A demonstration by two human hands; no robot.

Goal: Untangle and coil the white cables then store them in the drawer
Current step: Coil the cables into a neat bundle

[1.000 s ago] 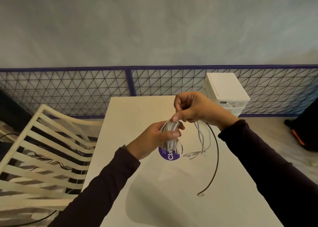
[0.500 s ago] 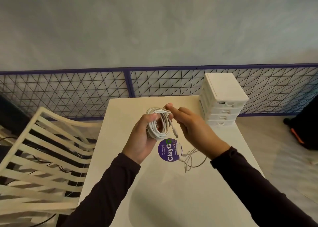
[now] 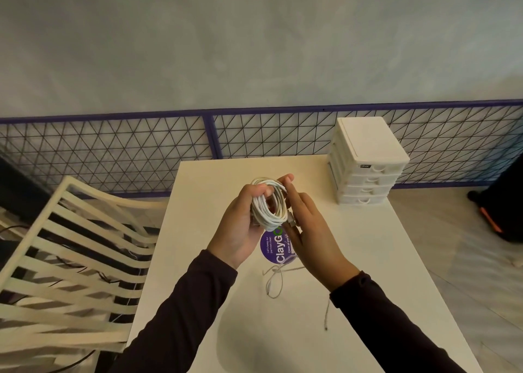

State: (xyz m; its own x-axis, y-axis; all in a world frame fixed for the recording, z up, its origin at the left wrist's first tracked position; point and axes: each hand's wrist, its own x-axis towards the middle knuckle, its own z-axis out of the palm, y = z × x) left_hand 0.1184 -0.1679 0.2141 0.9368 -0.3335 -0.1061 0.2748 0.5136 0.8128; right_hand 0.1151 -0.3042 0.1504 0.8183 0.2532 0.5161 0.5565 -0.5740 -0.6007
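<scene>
Pin the loops tight under the left thumb, tuck the free end in with the right, and only then carry toward the drawer unit [image 3: 365, 163] at the frame's right. Afterwards, treat likewise the 2nd white cable [image 3: 273, 283] lying loose on the surface [image 3: 368, 259] at lower centre.

Just left of centre, left hand [image 3: 240, 228] clenched round the white coil [image 3: 268, 205], lifted above the surface. Just right of it, right hand [image 3: 311, 231] released, nearly flat, touching the coil's right edge.
</scene>
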